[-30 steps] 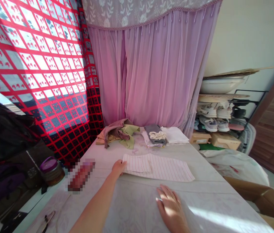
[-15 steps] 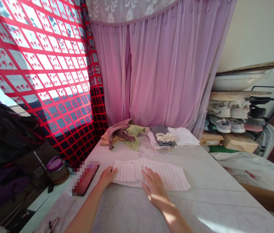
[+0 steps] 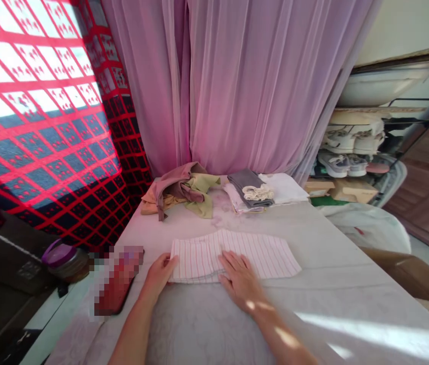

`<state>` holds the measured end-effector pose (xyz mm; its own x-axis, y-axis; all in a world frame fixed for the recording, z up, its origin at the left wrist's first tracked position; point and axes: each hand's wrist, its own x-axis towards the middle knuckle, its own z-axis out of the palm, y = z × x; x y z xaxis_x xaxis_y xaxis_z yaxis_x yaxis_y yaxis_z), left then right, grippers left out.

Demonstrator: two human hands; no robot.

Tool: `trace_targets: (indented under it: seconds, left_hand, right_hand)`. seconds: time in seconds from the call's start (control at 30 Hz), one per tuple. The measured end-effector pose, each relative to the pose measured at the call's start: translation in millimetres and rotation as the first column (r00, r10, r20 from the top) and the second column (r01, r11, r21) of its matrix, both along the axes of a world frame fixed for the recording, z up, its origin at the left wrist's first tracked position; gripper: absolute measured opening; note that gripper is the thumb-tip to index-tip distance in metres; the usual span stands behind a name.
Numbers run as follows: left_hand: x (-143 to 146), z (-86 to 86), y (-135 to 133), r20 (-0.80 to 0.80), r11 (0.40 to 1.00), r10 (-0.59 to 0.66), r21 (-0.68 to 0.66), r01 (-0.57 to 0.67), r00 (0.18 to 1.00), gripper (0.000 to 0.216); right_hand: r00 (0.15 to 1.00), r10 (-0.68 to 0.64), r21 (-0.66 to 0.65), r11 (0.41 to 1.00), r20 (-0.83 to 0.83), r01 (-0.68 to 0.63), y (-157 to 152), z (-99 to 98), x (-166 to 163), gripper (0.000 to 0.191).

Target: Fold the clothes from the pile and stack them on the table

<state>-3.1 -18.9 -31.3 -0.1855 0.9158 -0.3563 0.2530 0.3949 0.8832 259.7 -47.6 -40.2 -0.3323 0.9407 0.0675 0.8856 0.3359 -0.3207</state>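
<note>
A folded pink-and-white striped cloth (image 3: 260, 251) lies flat on the table (image 3: 332, 284). My left hand (image 3: 158, 276) grips the cloth's left edge, fingers curled under it. My right hand (image 3: 241, 279) lies flat on the cloth's near middle with fingers stretched out and spread, pressing it down.
At the table's far end sit a heap of brown and green clothes (image 3: 178, 191) and a folded stack of grey and white cloths (image 3: 254, 192). A blurred red object (image 3: 117, 284) lies at the left edge. A purple-lidded jar (image 3: 62, 256) stands left. Shoe rack (image 3: 351, 152) at right.
My right hand moved from the bare table onto the striped cloth. My left hand drew the cloth's left edge nearer to me. The camera tilted down.
</note>
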Motion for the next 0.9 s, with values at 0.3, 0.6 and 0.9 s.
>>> trace_targets:
  seconds: [0.3, 0.6, 0.9]
  left_hand:
    - [-1.0, -9.6, 0.8, -0.057, 0.998, -0.020, 0.051, 0.023, 0.998, 0.035]
    - [1.0, 2.1, -2.6, -0.028, 0.997, -0.073, 0.017, 0.073, 0.997, 0.031]
    - [-1.2, 6.0, -6.5, 0.011, 0.995, -0.094, 0.025, 0.094, 0.996, 0.037]
  right_hand:
    - [1.000, -0.014, 0.033, 0.999, 0.008, 0.014, -2.9, 4.3, 1.0, 0.049]
    - [1.000, -0.021, 0.018, 1.000, 0.018, 0.020, -1.5, 3.0, 2.0, 0.049]
    - [1.000, -0.028, 0.025, 0.999, -0.007, 0.028, -3.3, 6.1, 3.0, 0.047]
